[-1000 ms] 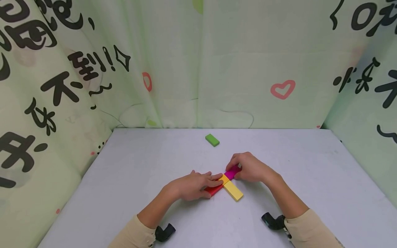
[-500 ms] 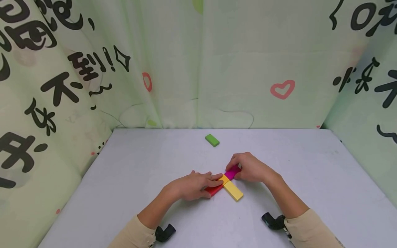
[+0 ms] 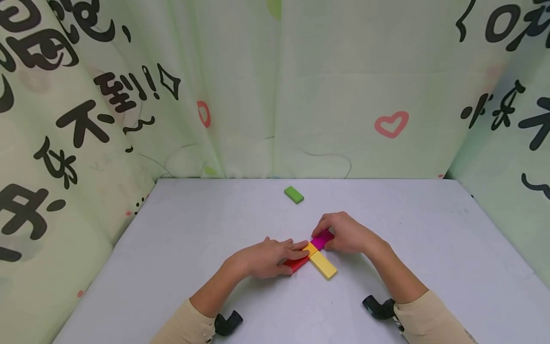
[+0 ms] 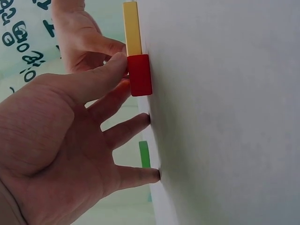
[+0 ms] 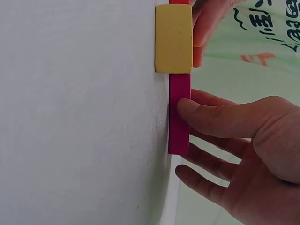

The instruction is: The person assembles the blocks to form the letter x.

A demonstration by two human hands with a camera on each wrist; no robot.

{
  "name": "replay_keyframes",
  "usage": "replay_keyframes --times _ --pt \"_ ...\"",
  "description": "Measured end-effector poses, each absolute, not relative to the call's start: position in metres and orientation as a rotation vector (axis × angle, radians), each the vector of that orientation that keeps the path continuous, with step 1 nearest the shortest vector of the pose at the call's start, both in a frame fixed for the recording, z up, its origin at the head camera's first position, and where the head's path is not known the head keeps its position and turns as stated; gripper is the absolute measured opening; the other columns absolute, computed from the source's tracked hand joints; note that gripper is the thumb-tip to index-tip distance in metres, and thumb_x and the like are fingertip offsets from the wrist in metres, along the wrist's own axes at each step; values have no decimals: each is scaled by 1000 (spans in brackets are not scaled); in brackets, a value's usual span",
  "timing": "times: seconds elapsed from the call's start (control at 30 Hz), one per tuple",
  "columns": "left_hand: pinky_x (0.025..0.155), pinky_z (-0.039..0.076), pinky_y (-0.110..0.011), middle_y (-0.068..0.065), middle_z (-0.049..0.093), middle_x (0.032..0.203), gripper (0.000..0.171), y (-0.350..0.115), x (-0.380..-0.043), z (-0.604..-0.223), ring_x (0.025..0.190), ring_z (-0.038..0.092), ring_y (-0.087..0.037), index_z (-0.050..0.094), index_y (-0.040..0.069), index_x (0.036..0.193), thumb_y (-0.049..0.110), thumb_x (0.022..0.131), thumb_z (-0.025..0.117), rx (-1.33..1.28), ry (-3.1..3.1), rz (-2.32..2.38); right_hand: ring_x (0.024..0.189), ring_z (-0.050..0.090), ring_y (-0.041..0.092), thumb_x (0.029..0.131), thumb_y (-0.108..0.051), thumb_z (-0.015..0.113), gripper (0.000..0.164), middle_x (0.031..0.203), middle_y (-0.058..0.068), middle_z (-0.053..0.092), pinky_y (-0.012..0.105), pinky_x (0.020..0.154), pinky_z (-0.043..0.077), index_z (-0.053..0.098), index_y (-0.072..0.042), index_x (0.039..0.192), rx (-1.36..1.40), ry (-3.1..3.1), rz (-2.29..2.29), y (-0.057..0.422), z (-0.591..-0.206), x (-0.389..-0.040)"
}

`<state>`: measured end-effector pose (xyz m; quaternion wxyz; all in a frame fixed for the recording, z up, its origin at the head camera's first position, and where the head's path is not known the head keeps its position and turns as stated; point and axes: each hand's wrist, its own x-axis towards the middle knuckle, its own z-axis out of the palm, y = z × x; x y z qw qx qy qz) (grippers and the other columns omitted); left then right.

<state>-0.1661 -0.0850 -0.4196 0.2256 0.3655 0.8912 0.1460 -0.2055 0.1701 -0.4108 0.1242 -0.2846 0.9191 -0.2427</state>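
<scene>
Four flat blocks touch on the white table, forming a cross-like figure with one arm absent at the back left. My left hand (image 3: 269, 258) holds the red block (image 3: 297, 264) between thumb and fingers, two fingertips reaching over the orange block (image 3: 311, 248) and partly hiding it. On the right, my right hand (image 3: 344, 233) pinches the magenta block (image 3: 322, 238), its thumb (image 5: 206, 116) on the long side facing me. The yellow block (image 3: 323, 265) slants toward the near right, untouched by either hand. In the left wrist view, the red block (image 4: 140, 76) shows end-on.
A green block (image 3: 294, 195) lies alone near the table's back edge. Pale curtains (image 3: 343, 86) with dark lettering and hearts stand behind and along both sides of the white table (image 3: 206, 215). Black wrist cameras (image 3: 228, 323) hang beside the sleeves.
</scene>
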Motion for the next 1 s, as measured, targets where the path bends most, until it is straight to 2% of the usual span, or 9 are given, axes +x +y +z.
replay_keyframes --times 0.43,0.6,0.77,1.0 --pt "121 30 -66 13 28 171 57 -87 -165 -415 157 33 -21 44 30 160 27 105 62 1018 2454 407 113 64 25 83 -6 85 32 117 2 71 37 89 60 80 -15 113 -813 2679 -708 170 -408 -204" --pt "122 31 -64 12 30 171 60 -87 -166 -415 158 33 -21 42 30 160 29 105 64 991 2458 416 120 62 29 83 -11 86 33 122 3 70 43 92 60 80 -17 115 -790 2708 -701 169 -406 -202" --pt "122 31 -63 12 31 170 64 -87 -167 -416 159 30 -23 40 30 161 31 103 66 956 2464 420 120 62 30 86 -13 84 31 123 4 70 48 96 58 79 -16 116 -822 2725 -708 169 -406 -202" --pt "122 30 -65 11 33 170 64 -89 -171 -416 159 29 -23 40 26 162 33 103 66 945 2487 414 118 64 29 90 -14 81 26 120 3 71 50 97 57 79 -14 116 -827 2732 -739 171 -403 -198"
